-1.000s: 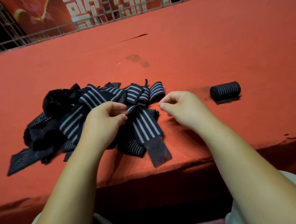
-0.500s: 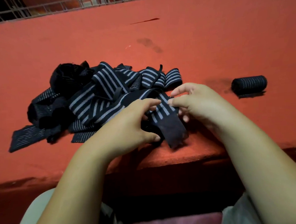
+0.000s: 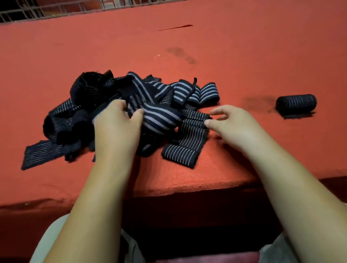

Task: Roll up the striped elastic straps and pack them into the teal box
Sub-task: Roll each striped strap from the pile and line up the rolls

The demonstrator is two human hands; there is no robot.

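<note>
Pile of striped straps (image 3: 178,91) lies loose on the red tabletop (image 3: 245,57), nr front edge. L hand (image 3: 116,128), fingers curled, grips a wide-striped strap (image 3: 160,120) in the pile. R hand (image 3: 234,124) pinches the fold of a thin-striped strap (image 3: 191,136) w/ thumb + index. Rolled strap (image 3: 296,104) sits well apart, to the right.

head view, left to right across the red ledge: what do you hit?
Flat strap end → left hand → wide-striped strap it grips → folded strap → right hand pinching it → rolled strap.
</note>
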